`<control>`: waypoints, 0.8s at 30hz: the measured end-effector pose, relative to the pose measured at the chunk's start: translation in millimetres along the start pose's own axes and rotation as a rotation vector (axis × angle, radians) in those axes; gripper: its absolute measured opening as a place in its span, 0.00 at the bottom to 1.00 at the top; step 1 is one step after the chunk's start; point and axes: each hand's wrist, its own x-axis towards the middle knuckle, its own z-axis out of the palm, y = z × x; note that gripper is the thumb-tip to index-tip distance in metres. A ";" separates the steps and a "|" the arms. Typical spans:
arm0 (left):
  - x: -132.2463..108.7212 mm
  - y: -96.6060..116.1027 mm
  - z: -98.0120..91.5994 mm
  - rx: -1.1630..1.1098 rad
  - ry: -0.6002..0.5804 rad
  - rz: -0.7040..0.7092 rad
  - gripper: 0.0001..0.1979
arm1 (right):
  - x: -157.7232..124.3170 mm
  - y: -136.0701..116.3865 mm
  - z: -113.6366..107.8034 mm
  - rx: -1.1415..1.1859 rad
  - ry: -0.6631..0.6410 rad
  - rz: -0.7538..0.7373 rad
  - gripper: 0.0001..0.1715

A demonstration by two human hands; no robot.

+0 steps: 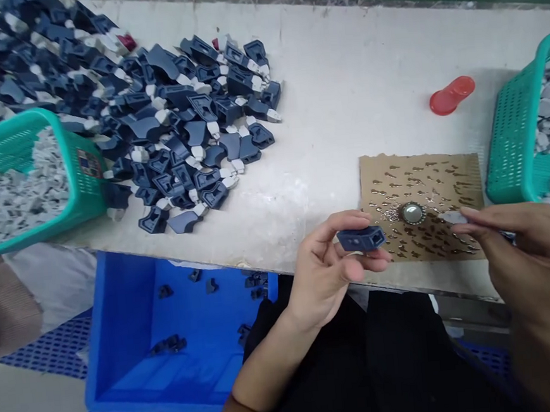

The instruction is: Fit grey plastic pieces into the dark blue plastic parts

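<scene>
I note the left hand [321,272] clamped on a dark blue block [361,240], its fingers above and below it, in front of the cardboard's left edge as I see it. The right hand [540,255] pinches a small grey piece [453,217] over the right part of the cardboard [420,178], which bears wet-looking brown streaks. A bottle cap [413,213] lies on it between the hands. Observed at left: a heap of blue-and-white parts [178,125] beside a green basket [74,164] holding grey pieces.
</scene>
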 end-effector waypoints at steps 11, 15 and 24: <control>-1.2 -4.1 -13.0 0.285 -0.098 0.246 0.13 | 17.8 7.4 9.5 -0.066 -0.106 -0.300 0.08; 4.6 -5.0 -19.6 0.352 -0.134 0.367 0.18 | 19.1 9.9 10.4 -0.047 -0.125 -0.337 0.10; 6.1 -3.8 -20.8 0.396 -0.126 0.403 0.19 | 18.9 6.4 11.9 -0.042 -0.177 -0.329 0.12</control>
